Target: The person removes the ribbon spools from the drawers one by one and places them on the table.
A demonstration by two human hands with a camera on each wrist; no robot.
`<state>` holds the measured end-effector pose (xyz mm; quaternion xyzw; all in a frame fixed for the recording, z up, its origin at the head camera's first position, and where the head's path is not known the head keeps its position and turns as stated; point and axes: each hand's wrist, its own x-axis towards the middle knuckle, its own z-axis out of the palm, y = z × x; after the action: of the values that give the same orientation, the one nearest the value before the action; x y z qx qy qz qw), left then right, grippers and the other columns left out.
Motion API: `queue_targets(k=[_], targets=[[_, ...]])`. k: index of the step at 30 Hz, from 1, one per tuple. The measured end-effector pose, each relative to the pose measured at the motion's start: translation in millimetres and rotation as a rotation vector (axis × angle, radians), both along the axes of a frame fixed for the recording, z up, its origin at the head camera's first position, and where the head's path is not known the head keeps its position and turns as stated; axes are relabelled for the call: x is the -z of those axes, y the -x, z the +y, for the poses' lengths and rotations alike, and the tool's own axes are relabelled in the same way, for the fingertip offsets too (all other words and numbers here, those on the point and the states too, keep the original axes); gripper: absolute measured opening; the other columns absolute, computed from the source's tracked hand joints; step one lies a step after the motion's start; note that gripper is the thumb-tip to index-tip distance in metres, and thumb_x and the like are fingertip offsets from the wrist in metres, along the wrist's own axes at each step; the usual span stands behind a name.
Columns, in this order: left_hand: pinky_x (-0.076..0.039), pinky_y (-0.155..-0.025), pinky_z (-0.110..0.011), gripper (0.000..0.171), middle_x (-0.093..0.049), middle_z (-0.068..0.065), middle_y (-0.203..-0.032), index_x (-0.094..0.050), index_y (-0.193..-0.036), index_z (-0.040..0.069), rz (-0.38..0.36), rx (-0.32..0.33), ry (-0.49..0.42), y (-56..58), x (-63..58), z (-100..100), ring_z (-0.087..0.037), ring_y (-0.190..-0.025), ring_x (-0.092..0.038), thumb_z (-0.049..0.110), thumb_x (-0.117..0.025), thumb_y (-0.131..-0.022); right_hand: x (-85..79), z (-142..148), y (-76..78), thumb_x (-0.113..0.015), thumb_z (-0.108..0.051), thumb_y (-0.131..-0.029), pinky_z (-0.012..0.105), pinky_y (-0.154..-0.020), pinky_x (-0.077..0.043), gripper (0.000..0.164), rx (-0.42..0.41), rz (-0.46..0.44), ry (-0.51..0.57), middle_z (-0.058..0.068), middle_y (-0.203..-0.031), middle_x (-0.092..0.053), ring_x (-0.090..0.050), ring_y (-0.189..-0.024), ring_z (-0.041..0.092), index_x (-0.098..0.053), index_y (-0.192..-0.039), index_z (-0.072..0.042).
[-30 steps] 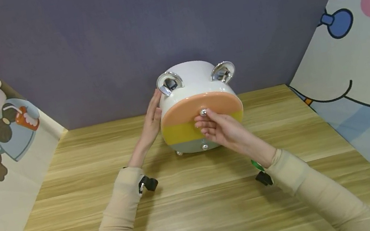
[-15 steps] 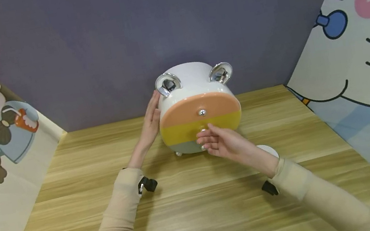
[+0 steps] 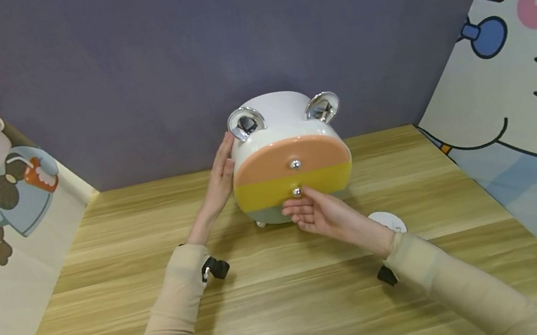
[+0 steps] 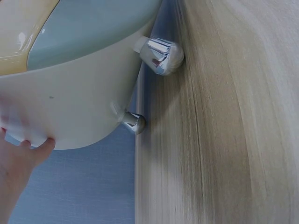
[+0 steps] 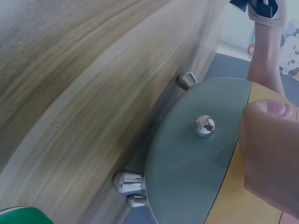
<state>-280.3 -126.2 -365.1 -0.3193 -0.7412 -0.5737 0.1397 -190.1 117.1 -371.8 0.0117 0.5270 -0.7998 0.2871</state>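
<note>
A small white drawer cabinet with silver ears stands on short silver feet at the back of the table. Its front has an orange drawer, a yellow drawer and a grey-green drawer, each with a round silver knob. My right hand pinches the yellow drawer's knob between thumb and fingers; in the right wrist view the hand hides that knob. My left hand rests with extended fingers along the cabinet's left side; its fingertips show there in the left wrist view.
The wooden table meets a dark blue-grey wall close behind the cabinet. Cartoon-printed panels flank both sides. A round white disc shows beside my right wrist, and dark wrist cameras stick out from the sleeves.
My right hand has let go of the orange drawer's knob and moved down to the yellow drawer's knob. The white disc has come into view by the right wrist. The left hand stays put.
</note>
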Motion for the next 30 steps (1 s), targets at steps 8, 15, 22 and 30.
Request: queue_targets(k=[8,15,22,30], targets=[[-0.009,-0.126,-0.057,0.073,-0.015,-0.023,-0.165,-0.026,-0.154,-0.002,-0.016,0.008,0.001,-1.0,-0.9,1.2,-0.038,-0.155,-0.011,0.051,-0.033,-0.104,-0.5,-2.1,3.3,-0.024,-0.038,-0.11,0.019,-0.08,-0.051,0.05,0.01,-0.006,0.001,-0.001,-0.098,-0.072,-0.063,-0.087,0.009,-0.049,-0.127,0.002],[-0.009,-0.126,-0.056,0.064,-0.014,-0.022,-0.166,-0.025,-0.155,-0.001,-0.027,0.012,0.006,-1.1,-1.2,1.6,-0.037,-0.155,-0.01,0.041,-0.033,-0.107,-1.6,-3.1,3.0,-0.025,-0.036,-0.11,0.018,-0.077,-0.05,0.047,0.022,-0.002,0.024,-0.002,-0.095,-0.074,-0.064,-0.085,0.009,-0.051,-0.124,0.0],[-0.01,-0.126,-0.056,0.059,-0.015,-0.022,-0.165,-0.026,-0.154,-0.002,-0.022,0.005,0.007,-1.3,-1.0,0.4,-0.038,-0.155,-0.011,0.035,-0.033,-0.108,-1.4,-3.6,0.8,-0.027,-0.037,-0.11,0.018,-0.078,-0.05,0.044,0.025,0.007,0.025,-0.003,-0.094,-0.073,-0.064,-0.085,0.008,-0.051,-0.122,-0.001],[-0.01,-0.127,-0.055,0.065,-0.015,-0.021,-0.166,-0.026,-0.154,-0.001,-0.025,-0.001,0.008,-1.6,-1.1,-0.5,-0.037,-0.155,-0.011,0.043,-0.033,-0.107,-1.1,-4.3,-3.1,-0.029,-0.036,-0.11,0.017,-0.076,-0.051,0.042,0.039,-0.006,0.041,-0.002,-0.093,-0.072,-0.063,-0.083,0.007,-0.052,-0.119,-0.002]])
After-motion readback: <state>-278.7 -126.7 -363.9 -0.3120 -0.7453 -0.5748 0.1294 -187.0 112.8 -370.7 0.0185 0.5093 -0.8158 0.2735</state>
